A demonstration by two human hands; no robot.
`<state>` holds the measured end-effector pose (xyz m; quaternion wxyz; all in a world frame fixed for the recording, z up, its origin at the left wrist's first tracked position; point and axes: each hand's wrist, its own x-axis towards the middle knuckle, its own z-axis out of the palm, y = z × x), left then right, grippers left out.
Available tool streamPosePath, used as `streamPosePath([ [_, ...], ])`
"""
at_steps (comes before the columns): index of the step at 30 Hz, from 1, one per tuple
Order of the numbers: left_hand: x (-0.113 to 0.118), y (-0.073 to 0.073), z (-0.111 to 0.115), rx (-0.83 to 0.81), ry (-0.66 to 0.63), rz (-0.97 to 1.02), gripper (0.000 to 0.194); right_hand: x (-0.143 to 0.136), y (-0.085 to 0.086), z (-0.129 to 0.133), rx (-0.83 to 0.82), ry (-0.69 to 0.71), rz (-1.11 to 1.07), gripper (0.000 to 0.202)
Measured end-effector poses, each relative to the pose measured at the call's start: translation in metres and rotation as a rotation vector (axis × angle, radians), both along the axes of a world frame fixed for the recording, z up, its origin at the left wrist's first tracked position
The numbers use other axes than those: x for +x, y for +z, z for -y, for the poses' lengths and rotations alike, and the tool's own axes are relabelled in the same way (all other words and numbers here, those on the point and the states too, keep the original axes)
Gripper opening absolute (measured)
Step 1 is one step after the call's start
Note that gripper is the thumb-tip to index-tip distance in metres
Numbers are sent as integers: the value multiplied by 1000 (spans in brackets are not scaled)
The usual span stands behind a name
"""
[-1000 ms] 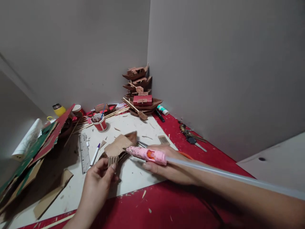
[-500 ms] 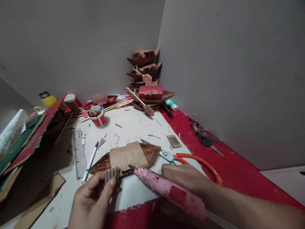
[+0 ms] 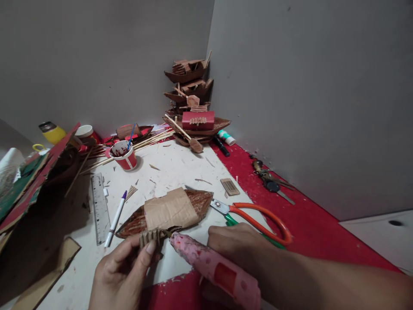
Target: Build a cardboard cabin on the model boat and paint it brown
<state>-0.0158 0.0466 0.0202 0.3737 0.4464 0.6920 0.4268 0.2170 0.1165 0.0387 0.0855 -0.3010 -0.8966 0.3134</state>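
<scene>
Between thumb and fingers, my left hand (image 3: 125, 267) pinches a small piece of corrugated cardboard (image 3: 149, 237). My right hand (image 3: 232, 245) is closed around a pink hot glue gun (image 3: 213, 267), its grip partly hidden below. The gun's nozzle points left, close to the cardboard piece; whether they touch I cannot tell. Just beyond both hands lies a small brown model boat (image 3: 129, 219) with a tan paper cover (image 3: 171, 209) curved over its middle. Orange-handled scissors (image 3: 261, 215) rest to its right, with a green handle partly under my right arm.
Several finished model boats (image 3: 196, 125) are stacked in the far corner. A paint cup (image 3: 125, 159) holds a blue brush. A clear ruler (image 3: 99, 211) and a marker (image 3: 116, 219) lie left of the boat. Keys (image 3: 272, 185) sit by the right wall. Cardboard sheets (image 3: 41, 172) lean at left.
The glue gun's nozzle has moved left, closer to the cardboard piece in my left hand. The whole view has shifted slightly, so the table's things appear further left.
</scene>
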Motion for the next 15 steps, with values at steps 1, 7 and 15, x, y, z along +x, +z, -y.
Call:
streamPosePath([
  [1,0,0,0,4,1,-9,27,0,0,0,-2,9,-3,30],
  [7,-1,-3,0,21,1,-5,29,4,-9,3,19,-7,23,26],
  [15,-1,-4,-2,3,-2,6,30,20,-22,7,55,-82,-22,29],
])
